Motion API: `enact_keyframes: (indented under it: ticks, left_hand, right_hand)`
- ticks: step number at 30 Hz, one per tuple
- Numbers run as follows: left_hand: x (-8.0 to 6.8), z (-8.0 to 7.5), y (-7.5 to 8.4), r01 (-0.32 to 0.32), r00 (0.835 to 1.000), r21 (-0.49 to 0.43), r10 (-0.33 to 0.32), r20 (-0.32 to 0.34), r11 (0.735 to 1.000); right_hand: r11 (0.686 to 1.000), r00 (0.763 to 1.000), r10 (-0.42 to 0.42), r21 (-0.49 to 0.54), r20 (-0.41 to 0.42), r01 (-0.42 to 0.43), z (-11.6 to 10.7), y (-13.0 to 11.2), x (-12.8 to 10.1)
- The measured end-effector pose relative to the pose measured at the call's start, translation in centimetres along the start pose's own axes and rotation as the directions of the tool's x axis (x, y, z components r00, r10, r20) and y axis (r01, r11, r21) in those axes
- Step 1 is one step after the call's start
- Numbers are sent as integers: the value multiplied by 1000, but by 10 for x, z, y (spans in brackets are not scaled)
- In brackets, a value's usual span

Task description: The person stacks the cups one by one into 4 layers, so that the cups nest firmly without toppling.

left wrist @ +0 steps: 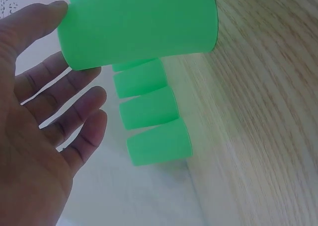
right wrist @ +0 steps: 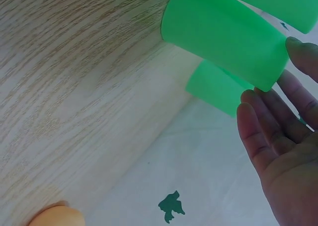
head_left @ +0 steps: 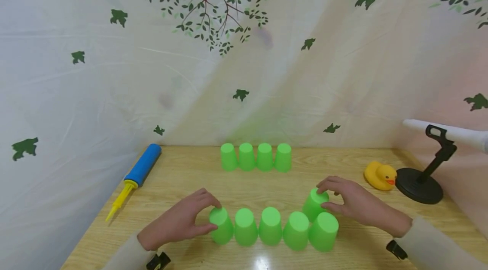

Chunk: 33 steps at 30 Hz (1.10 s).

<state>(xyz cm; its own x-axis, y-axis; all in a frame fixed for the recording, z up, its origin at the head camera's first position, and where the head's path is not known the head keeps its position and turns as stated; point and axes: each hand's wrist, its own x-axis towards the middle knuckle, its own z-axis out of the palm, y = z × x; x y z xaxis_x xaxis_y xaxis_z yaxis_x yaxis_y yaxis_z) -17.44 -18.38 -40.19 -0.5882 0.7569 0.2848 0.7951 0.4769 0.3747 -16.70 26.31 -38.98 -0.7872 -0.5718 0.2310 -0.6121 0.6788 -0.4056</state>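
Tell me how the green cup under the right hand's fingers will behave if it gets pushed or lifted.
The green cup looks like thin smooth plastic, so probably light and a bit slippery. It stands upside down, wide rim on the wooden table, so a push would likely slide it rather than tip it. The right hand holds its narrow top; a hard squeeze may flex it.

I see two bare hands: left hand [head_left: 179,221] lower left, right hand [head_left: 354,204] lower right of head view. Both arms wear pale cream long sleeves, cuffs at wrists. A small black wrist mount [head_left: 158,261] sits under the left cuff, another black mount [head_left: 395,249] under the right. No rings, no watch.
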Motion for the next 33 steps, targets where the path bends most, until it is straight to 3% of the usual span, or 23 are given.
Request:
enact_keyframes:
  ticks: [6,11,18,27,33]
  left_hand:
    - [0,-6,0,33,999,7,-32,-37,999]
    - [2,-12,-3,18,997,32,-16,-74,999]
    - [11,-24,-9,30,991,73,-21,-131,997]
    - [40,-43,-17,31,981,146,-2,-195,989]
    - [62,-53,-24,61,975,140,-29,-220,988]
  right_hand:
    - [999,998,-19,-41,-57,16,0,0,2]
    - [996,992,-65,-71,-106,57,-2,-2,6]
    - [985,969,-147,-121,-197,125,-8,-3,18]
    - [982,960,-153,-146,-236,120,-24,-10,46]
    - [987,963,-135,-115,-235,111,-30,-12,67]
